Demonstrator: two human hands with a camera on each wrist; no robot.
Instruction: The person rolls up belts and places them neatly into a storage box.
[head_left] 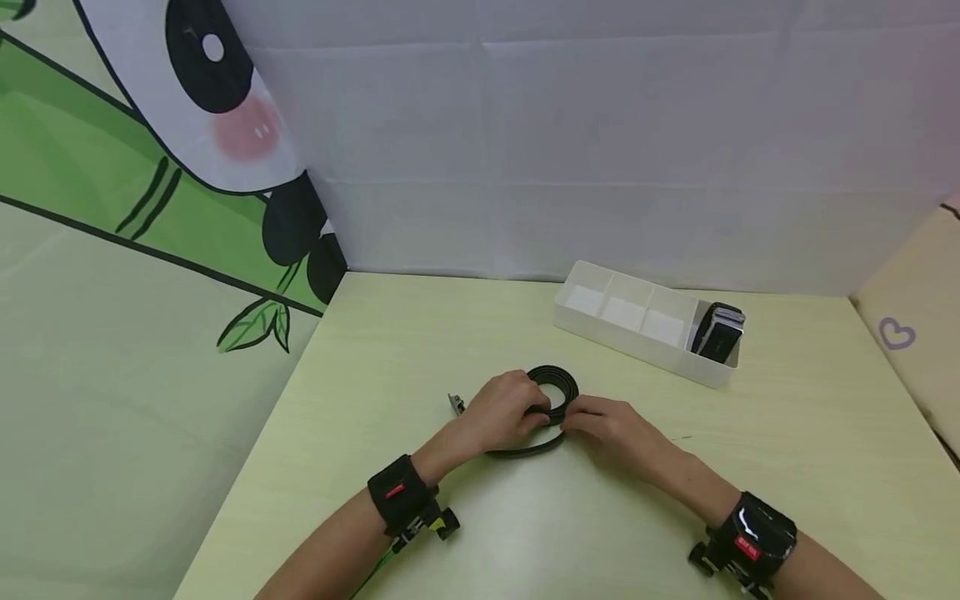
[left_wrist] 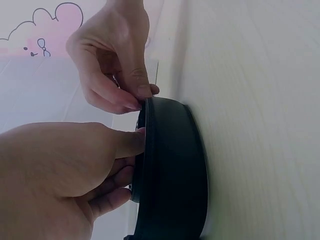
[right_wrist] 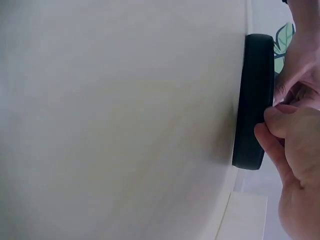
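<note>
A black belt (head_left: 552, 374) lies partly coiled on its edge on the table, its outer length curving loosely around the front of the coil. Its metal buckle (head_left: 456, 404) pokes out beyond my left hand (head_left: 507, 412). That hand's fingers and thumb grip the coil from the left, some fingertips hidden behind the strap (left_wrist: 172, 165). From the right, my right hand (head_left: 611, 425) pinches the upper edge of the belt between thumb and fingers. In the right wrist view both hands meet close together above the belt (right_wrist: 254, 100).
Behind the hands, to the right, stands a white divided box (head_left: 637, 344). A black item with a silvery part (head_left: 718, 333) sits in its rightmost compartment. The pale wooden table (head_left: 420, 333) meets a light cloth backdrop (head_left: 600, 150) at its far edge.
</note>
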